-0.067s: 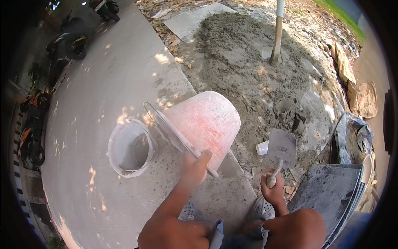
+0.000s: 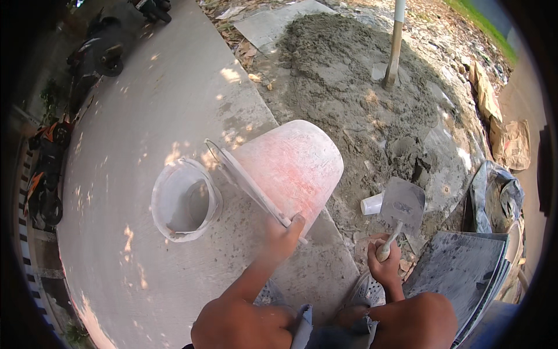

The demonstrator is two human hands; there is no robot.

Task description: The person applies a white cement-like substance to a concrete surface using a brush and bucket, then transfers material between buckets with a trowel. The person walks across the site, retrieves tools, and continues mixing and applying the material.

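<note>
My left hand (image 2: pixel 283 237) grips the rim of a pale, pink-stained bucket (image 2: pixel 290 163), lifted and tipped on its side with the bottom toward the upper right and the wire handle at the left. A white bucket (image 2: pixel 164 209) stands upright beside it on the left, with grey residue inside. My right hand (image 2: pixel 385 259) holds a trowel (image 2: pixel 401 206) by its handle, blade pointing away from me, near a white cup (image 2: pixel 371 203) lying on its side at the edge of a grey wet mortar heap (image 2: pixel 331 75).
Parked motorbikes (image 2: pixel 99 52) line the left of the concrete path (image 2: pixel 116 151). A pole or tool shaft (image 2: pixel 395 46) stands in the mortar. Crumpled paper sacks (image 2: pixel 511 145), bluish plastic (image 2: pixel 500 186) and stacked dark sheets (image 2: pixel 450 267) lie at the right. My knees and shoes are below.
The pink bucket and my left hand have moved slightly to the right. The trowel has moved slightly to the right. The surroundings also shift a little in the view.
</note>
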